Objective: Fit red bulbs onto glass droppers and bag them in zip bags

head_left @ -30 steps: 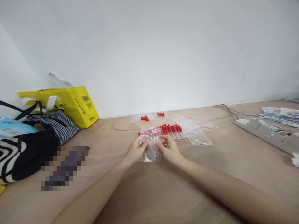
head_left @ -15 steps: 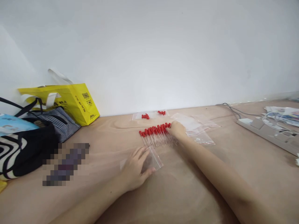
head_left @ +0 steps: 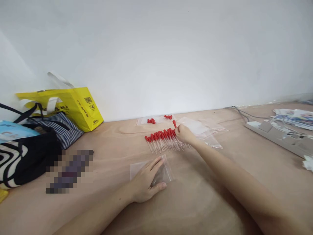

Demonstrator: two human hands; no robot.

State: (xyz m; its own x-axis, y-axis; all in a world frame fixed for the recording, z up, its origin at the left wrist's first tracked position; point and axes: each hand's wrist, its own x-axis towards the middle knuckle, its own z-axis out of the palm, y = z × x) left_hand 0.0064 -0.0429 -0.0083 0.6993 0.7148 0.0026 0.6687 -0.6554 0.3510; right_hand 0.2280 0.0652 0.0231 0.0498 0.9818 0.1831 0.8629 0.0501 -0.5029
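My left hand [head_left: 146, 181] lies on a clear zip bag [head_left: 168, 174], its fingers stretched out and apart. The bag is flat on the table, partly hidden under the hand. Farther off, a row of droppers [head_left: 160, 135] lies side by side, red rubber bulbs toward the wall and thin clear tubes toward me. At the row's right end my right hand [head_left: 184, 133] is closed in a pinch on a red-bulbed dropper [head_left: 174, 123]. Its bulb sticks up above my fingers, and the fingers hide much of its tube.
Behind the row lie bags with red-bulbed droppers [head_left: 151, 121]. More clear zip bags [head_left: 212, 141] lie right of my right hand. A power strip [head_left: 274, 137] with cables stands at the right. At the left are a yellow bag [head_left: 84, 111], a black bag [head_left: 46, 153] and a pixelated dark object [head_left: 70, 171].
My right hand has taken hold of a dropper at the row's right end, and its bulb now stands above the others. My left hand has shifted slightly right on the zip bag.
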